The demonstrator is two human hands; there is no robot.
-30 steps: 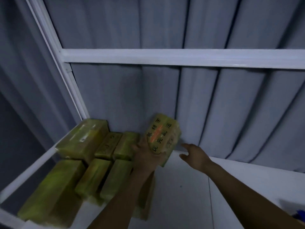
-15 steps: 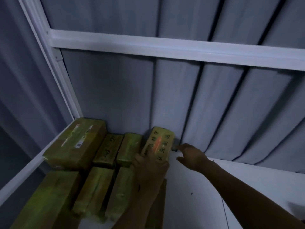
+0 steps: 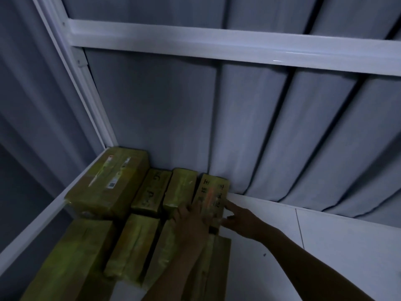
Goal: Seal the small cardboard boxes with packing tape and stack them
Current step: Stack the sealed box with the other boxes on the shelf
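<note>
Taped box with printed characters (image 3: 211, 193) lies flat, rightmost in the back row, touching the neighbouring small box (image 3: 180, 191); larger labelled box (image 3: 108, 183) leftmost.

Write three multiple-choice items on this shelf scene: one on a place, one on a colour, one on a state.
1. Where does the printed box sit?
A. right end of the back row
B. on top of the big box
C. in the air

2. What colour is the curtain?
A. red
B. grey
C. green

3. What is the left hand doing?
A. hanging free
B. lying on the printed box
C. gripping the frame

Answers: 1 A, it stands rightmost beside two small boxes; 2 B, grey folds behind the shelf; 3 B, its fingers rest on the box top while the right hand touches the side.
</note>
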